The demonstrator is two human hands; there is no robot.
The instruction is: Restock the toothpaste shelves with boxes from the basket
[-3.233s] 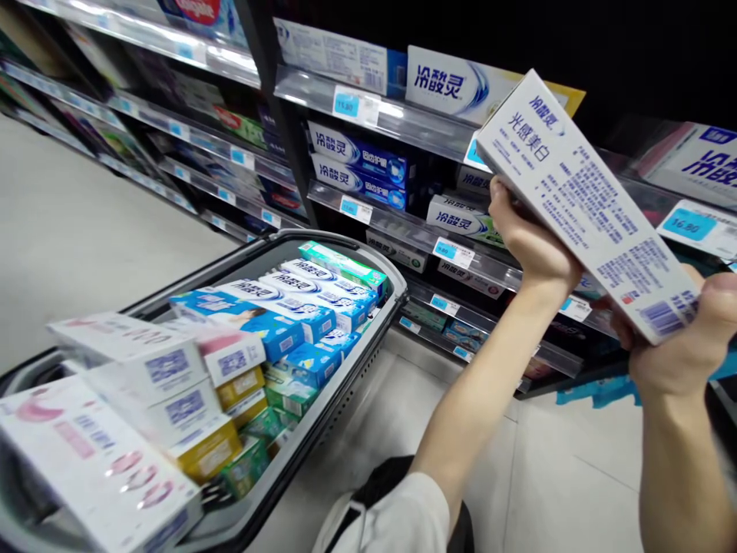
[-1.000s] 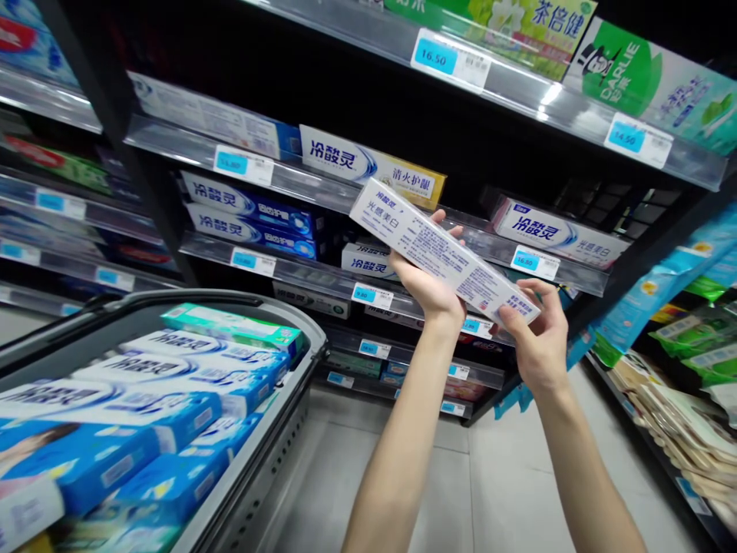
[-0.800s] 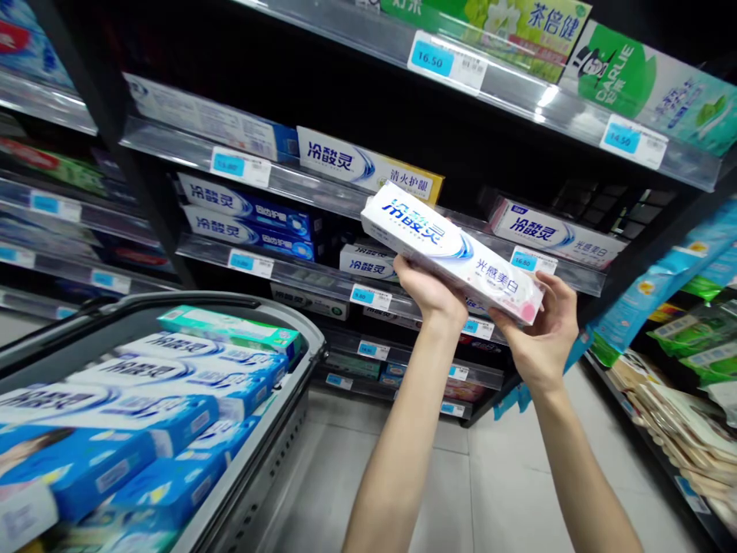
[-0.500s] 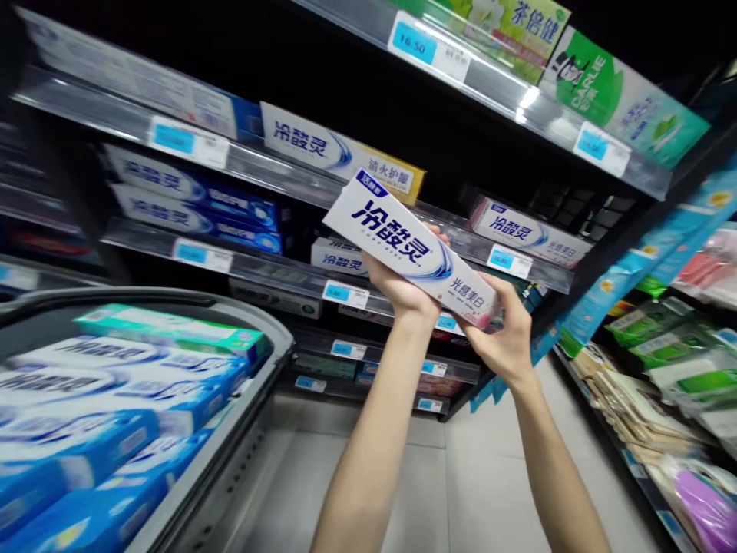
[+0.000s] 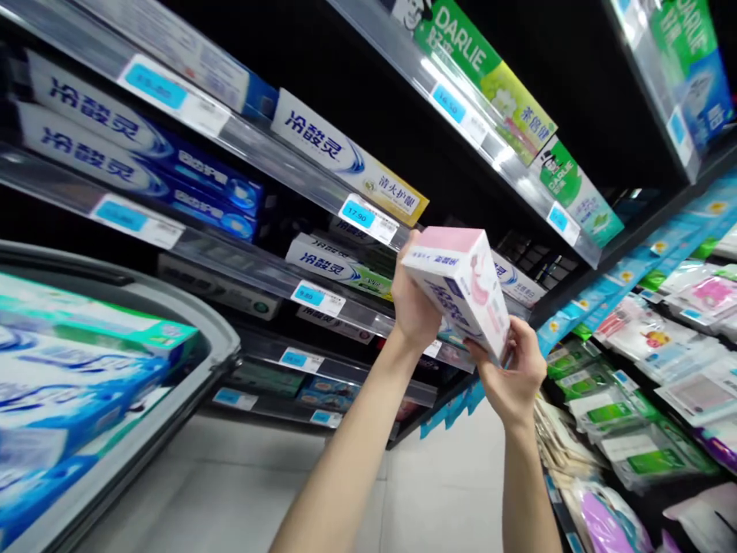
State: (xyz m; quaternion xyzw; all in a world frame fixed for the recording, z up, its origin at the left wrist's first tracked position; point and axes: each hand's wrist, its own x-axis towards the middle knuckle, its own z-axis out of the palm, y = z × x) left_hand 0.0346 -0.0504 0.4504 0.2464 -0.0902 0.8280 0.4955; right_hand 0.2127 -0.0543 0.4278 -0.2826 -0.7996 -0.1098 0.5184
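Note:
Both hands hold a white and pink toothpaste box (image 5: 464,288) in front of the shelves, with its pink side and one narrow end turned toward me. My left hand (image 5: 415,296) is closed around its left side, the fingers partly hidden behind it. With thumb and fingers, my right hand (image 5: 512,369) grips the lower right end. Just behind the held box, a similar white toothpaste box (image 5: 521,284) lies on a shelf. A white and yellow toothpaste box (image 5: 345,157) rests on the shelf above and to the left of my hands.
At the left stands a grey-rimmed basket (image 5: 222,338) with several toothpaste boxes in it. Blue and white toothpaste boxes (image 5: 132,153) are stacked on a left shelf. Green Darlie boxes (image 5: 461,42) sit higher up. Packaged goods (image 5: 639,430) line the rack at right.
The toothpaste box has been turned in my hands, from its broad printed front to its pink side and end. The view has shifted, and the basket now shows less at left.

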